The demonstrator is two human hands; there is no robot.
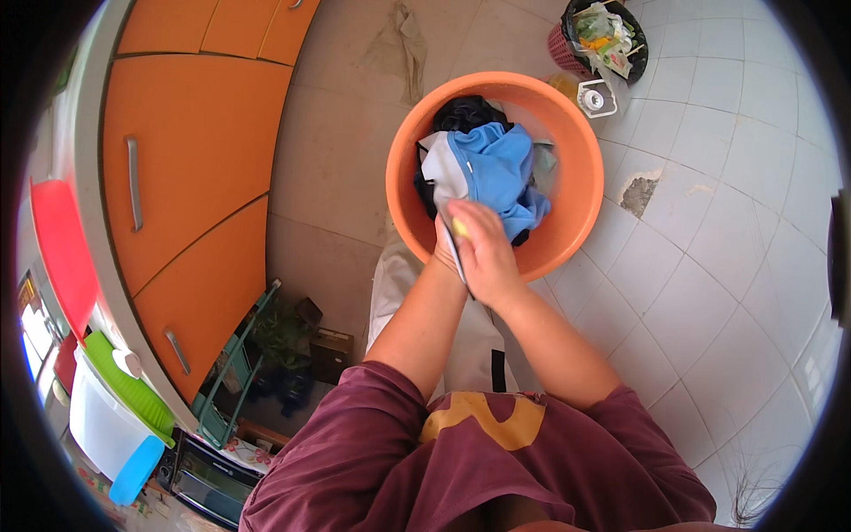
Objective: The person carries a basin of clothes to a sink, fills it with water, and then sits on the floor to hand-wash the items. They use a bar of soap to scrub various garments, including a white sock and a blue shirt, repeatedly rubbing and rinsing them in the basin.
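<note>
My left hand (441,241) is wrapped round a pale, dark-edged part of a blue and white garment (496,173) and is mostly hidden behind that cloth. Pressed against the cloth from the other side, my right hand (486,248) grips a small yellow piece (459,227) that looks like a bar of soap. Both hands meet over the near rim of an orange plastic basin (581,186). The rest of the garment lies bunched inside the basin, on top of black clothing (470,113).
Beyond the basin at the right stands a lined bin (563,49) with rubbish, next to a bottle with a white handle (596,100). A grey cloth (410,53) lies on the tiled floor. Orange cabinets (195,160) line the left; white tiles (709,222) the right.
</note>
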